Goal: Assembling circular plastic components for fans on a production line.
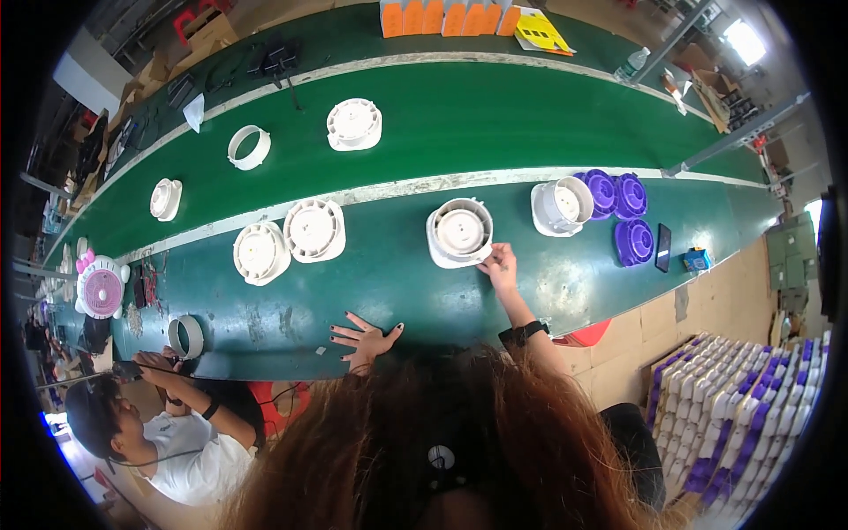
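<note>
At the middle of the near green bench stands a white plastic fan base [460, 231] with a round ring on top. My right hand [501, 267] has its fingers closed on the base's near right corner. A black band is on that wrist. My left hand [366, 339] lies flat on the bench near its front edge, fingers spread, holding nothing. To the right is another white base with a ring [562, 207], beside several purple round parts [634, 243]. Two white bases [315, 231] without tall rings sit side by side to the left.
The far green conveyor belt [495, 106] carries white bases [354, 124] and a loose white ring [249, 147]. At the left, a co-worker [190, 437] sits near another ring [185, 336] and a pink-and-white fan [102, 288]. A phone [663, 247] and blue box [697, 259] lie right.
</note>
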The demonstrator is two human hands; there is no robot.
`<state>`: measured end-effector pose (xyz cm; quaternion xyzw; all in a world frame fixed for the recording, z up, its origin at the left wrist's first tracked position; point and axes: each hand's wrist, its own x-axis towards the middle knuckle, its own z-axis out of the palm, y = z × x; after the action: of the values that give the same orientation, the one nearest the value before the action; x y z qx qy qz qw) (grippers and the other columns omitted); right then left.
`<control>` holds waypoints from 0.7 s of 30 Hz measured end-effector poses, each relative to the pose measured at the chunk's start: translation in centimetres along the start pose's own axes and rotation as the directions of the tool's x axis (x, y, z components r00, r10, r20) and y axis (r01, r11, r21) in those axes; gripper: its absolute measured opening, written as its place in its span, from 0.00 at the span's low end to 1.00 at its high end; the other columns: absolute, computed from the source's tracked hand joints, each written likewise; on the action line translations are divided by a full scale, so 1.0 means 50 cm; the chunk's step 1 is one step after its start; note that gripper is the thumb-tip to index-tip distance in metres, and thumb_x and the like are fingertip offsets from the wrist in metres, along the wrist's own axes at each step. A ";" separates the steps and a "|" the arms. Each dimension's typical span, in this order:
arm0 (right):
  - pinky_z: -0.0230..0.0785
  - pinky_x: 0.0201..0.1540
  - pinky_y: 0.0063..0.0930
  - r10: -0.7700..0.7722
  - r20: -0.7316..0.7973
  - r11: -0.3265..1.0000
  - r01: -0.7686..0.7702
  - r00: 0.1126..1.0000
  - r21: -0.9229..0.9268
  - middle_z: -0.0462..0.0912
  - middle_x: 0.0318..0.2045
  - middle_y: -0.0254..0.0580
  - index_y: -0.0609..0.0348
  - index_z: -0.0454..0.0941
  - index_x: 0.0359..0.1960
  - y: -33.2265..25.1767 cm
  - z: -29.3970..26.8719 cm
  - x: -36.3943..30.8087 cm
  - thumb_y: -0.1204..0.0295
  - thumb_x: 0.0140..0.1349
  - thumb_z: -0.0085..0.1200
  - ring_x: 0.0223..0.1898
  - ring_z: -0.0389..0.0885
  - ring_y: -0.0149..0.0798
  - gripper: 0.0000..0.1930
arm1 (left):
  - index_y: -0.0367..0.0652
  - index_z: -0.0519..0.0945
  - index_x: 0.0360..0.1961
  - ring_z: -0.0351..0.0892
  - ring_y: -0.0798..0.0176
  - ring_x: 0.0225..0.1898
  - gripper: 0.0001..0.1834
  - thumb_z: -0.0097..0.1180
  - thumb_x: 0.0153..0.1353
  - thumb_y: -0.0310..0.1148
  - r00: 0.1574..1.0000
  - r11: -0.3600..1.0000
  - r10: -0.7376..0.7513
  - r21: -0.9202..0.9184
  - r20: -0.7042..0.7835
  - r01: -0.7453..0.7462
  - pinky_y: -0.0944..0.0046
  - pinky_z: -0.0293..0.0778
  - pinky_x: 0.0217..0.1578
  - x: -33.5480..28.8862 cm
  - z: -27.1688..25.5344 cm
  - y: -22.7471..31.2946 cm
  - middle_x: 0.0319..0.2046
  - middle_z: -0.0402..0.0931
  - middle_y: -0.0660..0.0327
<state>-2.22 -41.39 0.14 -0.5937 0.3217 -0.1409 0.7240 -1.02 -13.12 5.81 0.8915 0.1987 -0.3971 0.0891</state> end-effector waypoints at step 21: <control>0.65 0.35 0.38 -0.584 -0.457 0.664 0.071 0.671 -0.744 0.74 0.24 0.49 0.63 0.72 0.26 0.009 -0.115 0.122 0.82 0.43 0.47 0.29 0.73 0.51 0.06 | 0.48 0.11 0.55 0.02 0.33 0.56 0.75 0.57 0.28 0.71 0.999 0.999 0.001 -0.051 0.036 0.001 0.20 0.32 0.45 0.068 0.045 -0.028 0.53 0.01 0.36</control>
<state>-1.34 -49.24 -2.62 -0.7721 0.4630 -0.3548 0.2523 -1.05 -11.60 1.77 0.8817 0.2070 -0.4079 0.1154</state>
